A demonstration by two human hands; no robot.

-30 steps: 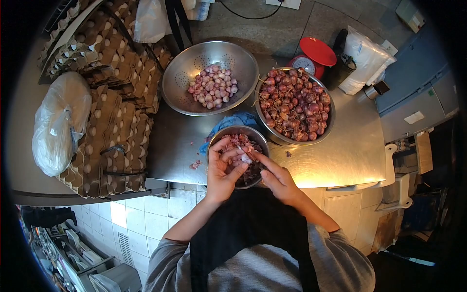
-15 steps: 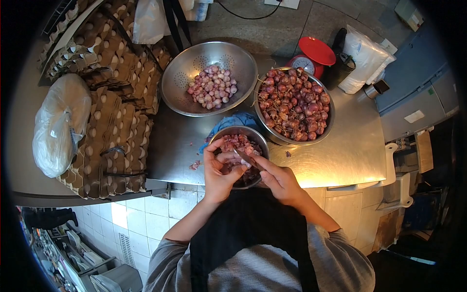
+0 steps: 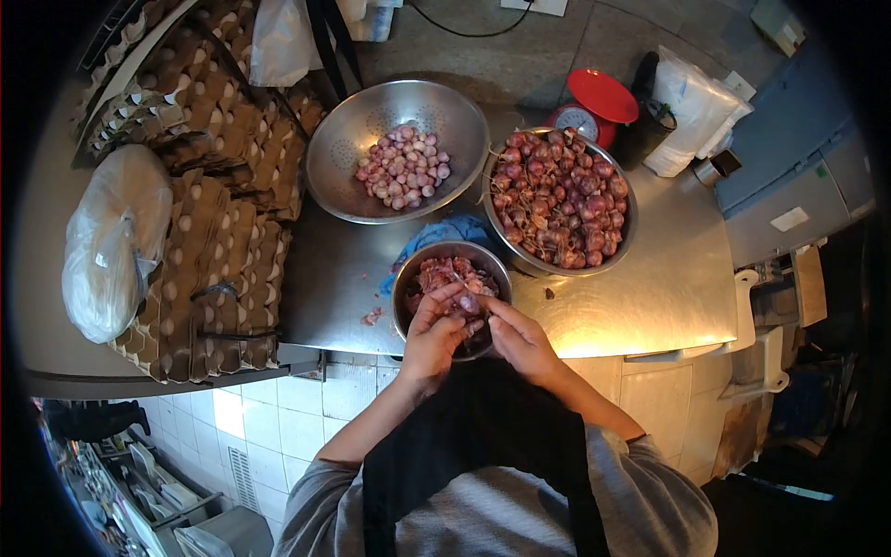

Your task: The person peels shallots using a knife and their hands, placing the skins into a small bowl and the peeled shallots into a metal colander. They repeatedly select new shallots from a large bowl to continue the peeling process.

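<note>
Over a small steel bowl (image 3: pixel 398 295) of reddish onion skins (image 3: pixel 441 271), both my hands are close together. My left hand (image 3: pixel 434 336) is closed around a small shallot (image 3: pixel 469 304), pinched at the fingertips. My right hand (image 3: pixel 522 343) is closed on a small knife (image 3: pixel 461 282), whose thin blade shows edge-on beside the shallot; its handle is hidden in the fingers. Behind the bowl, a steel colander (image 3: pixel 325 153) holds peeled shallots (image 3: pixel 405 167). To its right, a large steel bowl (image 3: pixel 632 218) is heaped with unpeeled shallots (image 3: pixel 561 200).
Egg trays (image 3: pixel 209 269) are stacked at the left, with a tied plastic bag (image 3: pixel 116 246) against them. A blue cloth (image 3: pixel 455 228) lies behind the small bowl. A red kitchen scale (image 3: pixel 601 97) stands at the back. Skin scraps (image 3: pixel 372 317) lie on the steel table (image 3: pixel 650 306).
The knife blade has turned from lying broad across the shallot to a thin edge-on line. My left fingers have lowered and curled in, and my right hand has shifted slightly.
</note>
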